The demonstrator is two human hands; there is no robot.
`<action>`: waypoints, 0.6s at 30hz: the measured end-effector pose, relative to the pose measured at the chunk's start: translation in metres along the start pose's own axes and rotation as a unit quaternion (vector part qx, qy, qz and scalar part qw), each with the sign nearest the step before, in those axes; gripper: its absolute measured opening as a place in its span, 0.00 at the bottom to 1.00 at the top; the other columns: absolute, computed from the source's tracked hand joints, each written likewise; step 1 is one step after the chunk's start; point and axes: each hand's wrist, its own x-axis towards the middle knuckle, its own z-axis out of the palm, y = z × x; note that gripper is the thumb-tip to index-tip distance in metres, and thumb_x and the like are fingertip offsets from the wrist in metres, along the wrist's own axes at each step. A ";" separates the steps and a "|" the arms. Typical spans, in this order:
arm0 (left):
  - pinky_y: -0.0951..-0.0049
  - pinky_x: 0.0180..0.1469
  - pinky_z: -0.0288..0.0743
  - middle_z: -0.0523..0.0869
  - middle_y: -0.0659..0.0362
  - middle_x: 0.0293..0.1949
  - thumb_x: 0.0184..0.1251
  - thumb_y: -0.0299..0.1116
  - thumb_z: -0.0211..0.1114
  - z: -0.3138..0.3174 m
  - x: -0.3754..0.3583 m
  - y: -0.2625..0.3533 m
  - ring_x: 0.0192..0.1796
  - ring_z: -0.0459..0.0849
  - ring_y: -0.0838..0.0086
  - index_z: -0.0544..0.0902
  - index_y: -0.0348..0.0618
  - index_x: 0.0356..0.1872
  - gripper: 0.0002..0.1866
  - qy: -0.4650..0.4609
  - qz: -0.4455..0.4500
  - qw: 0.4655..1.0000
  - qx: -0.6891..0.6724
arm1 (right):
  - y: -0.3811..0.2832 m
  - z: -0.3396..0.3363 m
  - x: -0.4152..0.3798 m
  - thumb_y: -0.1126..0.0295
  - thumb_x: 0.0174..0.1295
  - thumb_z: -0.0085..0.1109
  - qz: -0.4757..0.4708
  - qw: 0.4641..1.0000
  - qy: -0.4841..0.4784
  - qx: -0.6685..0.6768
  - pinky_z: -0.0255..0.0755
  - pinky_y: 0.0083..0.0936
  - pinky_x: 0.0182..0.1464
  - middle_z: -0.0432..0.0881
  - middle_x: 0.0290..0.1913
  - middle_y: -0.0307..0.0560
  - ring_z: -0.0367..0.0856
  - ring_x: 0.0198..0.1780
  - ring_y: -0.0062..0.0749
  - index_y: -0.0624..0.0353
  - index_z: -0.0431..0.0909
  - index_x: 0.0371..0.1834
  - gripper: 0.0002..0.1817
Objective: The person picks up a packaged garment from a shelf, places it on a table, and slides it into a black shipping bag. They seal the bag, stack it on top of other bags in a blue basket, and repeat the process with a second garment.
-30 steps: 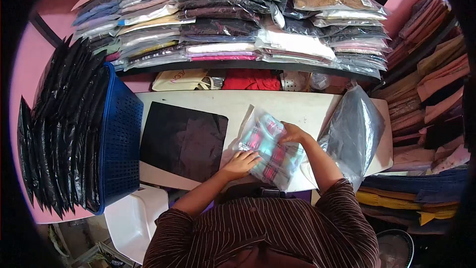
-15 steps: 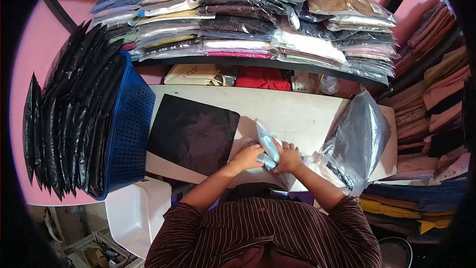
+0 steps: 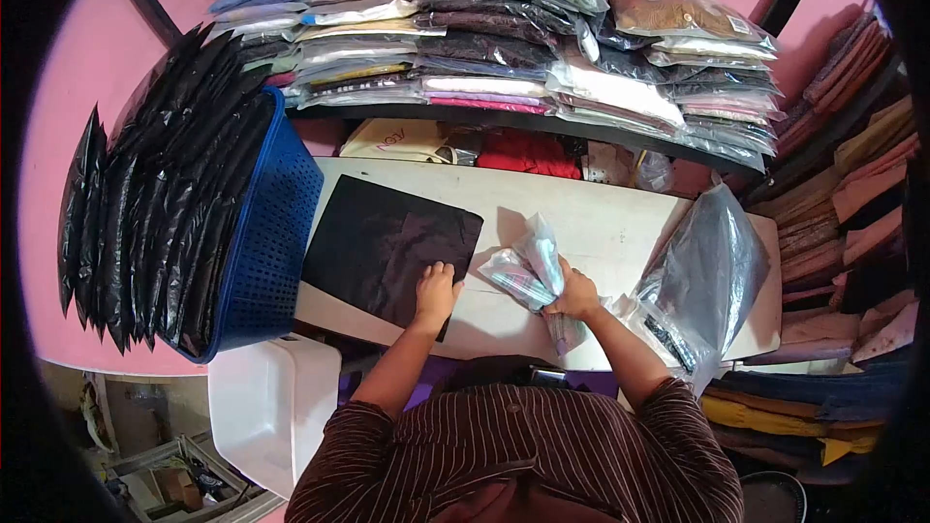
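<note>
Packing of garments at worktop. Right hand holds a clear bag with a folded plaid garment, grip closed around the bag's lower end; bag is lifted and tilted, upper end off the worktop, near the middle of the surface. Left hand lies flat, fingers spread, on the near right corner of a black plastic bag spread on the worktop; grip open, holding nothing. Blue basket of black bags stands at the left edge. Loose clear bags heap at the right. Wrapped garments are stacked on the shelf behind.

Judgement: step in hand looks like moving the sealed pack toward the black bag. Next move would call for opening that bag's mouth with the left hand, then sliding the pack in flat.
</note>
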 end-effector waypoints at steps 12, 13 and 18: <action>0.77 0.30 0.66 0.76 0.66 0.22 0.63 0.33 0.61 -0.020 0.022 -0.054 0.28 0.73 0.82 0.80 0.41 0.32 0.06 -0.031 -0.201 0.867 -0.455 | -0.055 -0.004 -0.013 0.63 0.30 0.78 -0.098 0.988 0.114 -0.045 0.76 0.42 0.46 0.78 0.41 0.58 0.81 0.44 0.54 0.36 0.54 0.74 0.60; 0.77 0.30 0.66 0.76 0.66 0.22 0.63 0.33 0.61 -0.021 0.023 -0.056 0.28 0.73 0.82 0.80 0.41 0.32 0.06 -0.029 -0.200 0.868 -0.454 | -0.066 -0.007 -0.015 0.64 0.32 0.78 -0.123 0.983 0.123 -0.065 0.76 0.42 0.45 0.76 0.39 0.55 0.80 0.41 0.53 0.33 0.53 0.74 0.60; 0.77 0.32 0.66 0.77 0.66 0.25 0.61 0.31 0.62 -0.050 0.023 -0.053 0.29 0.72 0.83 0.80 0.38 0.33 0.07 0.016 -0.172 0.855 -0.489 | -0.089 0.000 -0.011 0.66 0.36 0.75 -0.225 0.944 0.160 -0.179 0.75 0.42 0.45 0.74 0.42 0.54 0.78 0.41 0.50 0.29 0.54 0.74 0.57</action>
